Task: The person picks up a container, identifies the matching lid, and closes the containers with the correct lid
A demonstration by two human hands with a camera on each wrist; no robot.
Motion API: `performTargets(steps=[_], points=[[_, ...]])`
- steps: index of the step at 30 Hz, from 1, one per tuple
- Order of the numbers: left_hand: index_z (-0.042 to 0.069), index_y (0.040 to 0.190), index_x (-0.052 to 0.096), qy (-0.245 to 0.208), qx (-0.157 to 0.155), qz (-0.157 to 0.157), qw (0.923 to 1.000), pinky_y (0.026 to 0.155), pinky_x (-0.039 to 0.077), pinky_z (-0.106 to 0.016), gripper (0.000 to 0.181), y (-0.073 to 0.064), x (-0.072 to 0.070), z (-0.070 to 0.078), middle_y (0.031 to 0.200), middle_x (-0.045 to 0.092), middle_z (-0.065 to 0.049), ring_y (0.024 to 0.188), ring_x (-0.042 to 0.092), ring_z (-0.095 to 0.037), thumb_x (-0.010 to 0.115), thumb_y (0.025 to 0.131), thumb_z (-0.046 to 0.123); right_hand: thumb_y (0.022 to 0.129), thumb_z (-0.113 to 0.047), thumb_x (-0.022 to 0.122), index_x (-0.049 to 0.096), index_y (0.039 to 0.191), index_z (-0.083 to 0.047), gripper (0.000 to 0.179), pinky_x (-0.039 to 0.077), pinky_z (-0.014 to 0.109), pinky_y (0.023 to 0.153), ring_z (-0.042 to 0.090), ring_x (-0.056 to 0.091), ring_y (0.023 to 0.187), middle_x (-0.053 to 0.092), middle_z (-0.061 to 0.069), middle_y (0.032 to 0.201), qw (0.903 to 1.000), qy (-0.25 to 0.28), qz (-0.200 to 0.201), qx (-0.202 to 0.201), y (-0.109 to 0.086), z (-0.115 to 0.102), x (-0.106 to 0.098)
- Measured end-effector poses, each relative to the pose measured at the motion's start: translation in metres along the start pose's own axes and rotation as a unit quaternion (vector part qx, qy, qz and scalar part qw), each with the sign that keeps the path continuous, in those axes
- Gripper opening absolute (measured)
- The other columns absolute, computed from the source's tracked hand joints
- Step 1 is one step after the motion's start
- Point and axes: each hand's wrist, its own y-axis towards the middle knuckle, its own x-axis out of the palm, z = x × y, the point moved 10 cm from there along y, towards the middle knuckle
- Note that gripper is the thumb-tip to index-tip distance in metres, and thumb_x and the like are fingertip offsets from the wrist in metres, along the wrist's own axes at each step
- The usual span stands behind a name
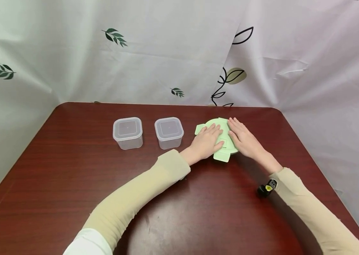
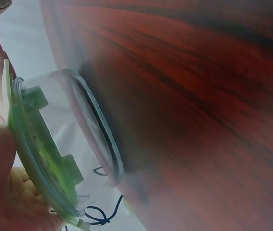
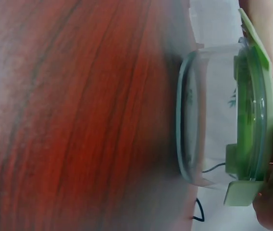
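A round clear food container (image 3: 213,115) stands on the table with a light green lid (image 1: 225,144) on top. Several of the lid's locking flaps (image 1: 222,157) stick outward from its edge. My left hand (image 1: 205,141) lies across the lid's left part, fingers fairly straight and spread. On the lid's right part rests my right hand (image 1: 245,141), its fingers straight and side by side. In the left wrist view the clear wall (image 2: 59,120) shows below the green rim.
Two small clear plastic tubs (image 1: 129,142) (image 1: 170,142) with translucent lids stand left of the green lid, side by side. The dark red wooden table (image 1: 55,184) ends at a patterned white curtain (image 1: 154,71). A black device with a yellow spot (image 1: 267,188) sits at the right wrist.
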Motion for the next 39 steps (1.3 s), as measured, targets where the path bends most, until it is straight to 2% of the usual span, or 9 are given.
performTargets(steps=[7,12,15,18,24,28,31,34,39], points=[[0.008,0.143,0.044,-0.026,0.024,0.006,0.9994,0.121,0.020,-0.041,0.051,0.000,-0.005,-0.002,0.155,0.034,-0.009,0.147,0.024,-0.023,0.044,0.101,0.036,0.105,-0.023,0.032,0.021,0.151,0.002,0.053,0.010,0.053,0.120,0.033,0.010,0.149,0.018,0.019,0.159,0.9987,-0.028,-0.042,-0.007,0.000,-0.003,0.011],[0.007,0.141,0.047,-0.028,0.041,0.017,0.9986,0.120,0.022,-0.038,0.050,0.002,-0.010,0.000,0.152,0.039,-0.012,0.145,0.029,-0.025,0.047,0.100,0.035,0.105,-0.024,0.029,0.019,0.151,0.003,0.054,0.010,0.053,0.120,0.034,0.009,0.149,0.018,0.020,0.158,0.9978,-0.049,-0.045,-0.001,-0.001,-0.003,0.011],[0.008,0.139,0.051,-0.023,0.037,0.032,0.9985,0.117,0.028,-0.035,0.049,0.001,-0.015,-0.001,0.148,0.044,-0.013,0.141,0.036,-0.025,0.050,0.099,0.036,0.105,-0.025,0.028,0.018,0.151,0.003,0.054,0.010,0.053,0.120,0.034,0.010,0.149,0.018,0.021,0.158,0.9976,-0.054,-0.045,0.000,-0.001,-0.004,0.011],[0.008,0.136,0.054,-0.017,0.018,0.049,0.9985,0.111,0.037,-0.034,0.049,0.000,-0.018,-0.005,0.143,0.048,-0.013,0.135,0.041,-0.024,0.052,0.098,0.038,0.106,-0.024,0.028,0.018,0.150,0.004,0.054,0.011,0.053,0.119,0.035,0.010,0.149,0.018,0.021,0.158,0.9975,-0.055,-0.044,0.000,-0.002,-0.006,0.010],[0.003,0.128,0.059,0.006,-0.050,0.083,0.9953,0.091,0.054,-0.032,0.044,-0.002,-0.027,-0.019,0.133,0.054,-0.011,0.124,0.048,-0.023,0.053,0.098,0.034,0.106,-0.023,0.028,0.017,0.151,0.004,0.054,0.011,0.053,0.120,0.035,0.010,0.149,0.017,0.021,0.158,0.9972,-0.056,-0.049,0.008,-0.003,-0.006,0.010],[0.002,0.121,0.063,0.028,-0.087,0.100,0.9907,0.084,0.056,-0.029,0.039,-0.003,-0.034,-0.029,0.120,0.059,-0.009,0.112,0.053,-0.022,0.054,0.098,0.033,0.105,-0.024,0.028,0.018,0.151,0.004,0.054,0.011,0.052,0.120,0.034,0.010,0.149,0.018,0.022,0.158,0.9975,-0.054,-0.046,0.007,-0.003,-0.006,0.010],[0.002,0.115,0.067,0.025,-0.108,0.106,0.9882,0.085,0.055,-0.029,0.036,-0.005,-0.038,-0.035,0.112,0.061,-0.010,0.106,0.056,-0.023,0.056,0.097,0.032,0.105,-0.024,0.028,0.018,0.150,0.004,0.054,0.012,0.052,0.120,0.034,0.011,0.149,0.019,0.022,0.158,0.9976,-0.053,-0.043,0.004,-0.003,-0.005,0.011],[0.002,0.108,0.069,0.005,-0.126,0.104,0.9866,0.086,0.054,-0.031,0.033,-0.006,-0.040,-0.039,0.107,0.062,-0.012,0.104,0.056,-0.026,0.058,0.096,0.031,0.105,-0.024,0.028,0.018,0.151,0.004,0.054,0.011,0.051,0.120,0.034,0.010,0.149,0.018,0.021,0.158,0.9975,-0.053,-0.045,0.007,-0.003,-0.004,0.011],[0.002,0.098,0.071,-0.034,-0.158,0.103,0.9816,0.082,0.055,-0.035,0.030,-0.005,-0.039,-0.045,0.103,0.061,-0.014,0.102,0.056,-0.028,0.058,0.096,0.029,0.106,-0.024,0.027,0.016,0.151,0.003,0.054,0.010,0.051,0.120,0.033,0.009,0.149,0.015,0.020,0.159,0.9971,-0.054,-0.052,0.014,-0.003,-0.004,0.012]])
